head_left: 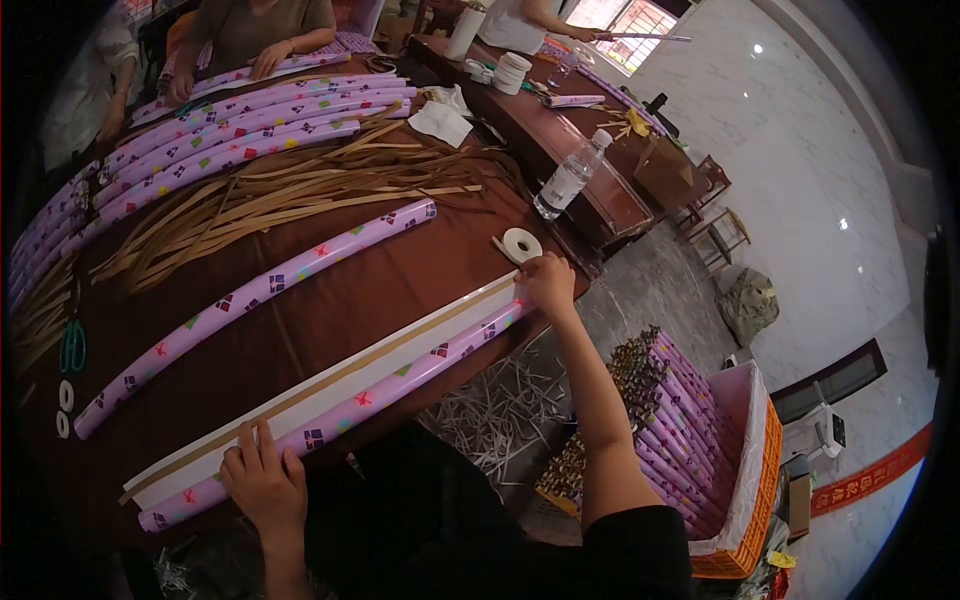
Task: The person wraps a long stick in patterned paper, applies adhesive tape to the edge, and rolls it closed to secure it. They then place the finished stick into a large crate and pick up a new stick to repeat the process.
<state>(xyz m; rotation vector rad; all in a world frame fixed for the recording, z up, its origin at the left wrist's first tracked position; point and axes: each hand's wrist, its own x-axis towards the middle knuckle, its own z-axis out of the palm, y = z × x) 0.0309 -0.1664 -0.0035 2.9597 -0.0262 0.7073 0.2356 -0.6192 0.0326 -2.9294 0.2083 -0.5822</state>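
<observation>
A lilac patterned roll of wrapping paper (400, 385) lies along the near table edge, its white inner side (340, 385) partly unrolled. A brown strip (365, 361) runs lengthwise on that white side. My left hand (265, 485) rests over the roll's left end, fingers stretched out onto the white paper and strip, thumb apart. At the far right end my right hand (548, 285) is closed around the edge of the paper; its fingertips partly hide the roll and strip ends. A roll of white tape (521, 245) lies just beyond my right hand.
Another patterned roll (270, 285) lies farther in, before loose brown strips (300, 185) and stacked rolls (240, 125). A water bottle (573, 178), green-handled scissors (73, 345) and small tape rolls (65, 396) are on the table. An orange crate (755, 515) of rolls stands right. Other people work behind.
</observation>
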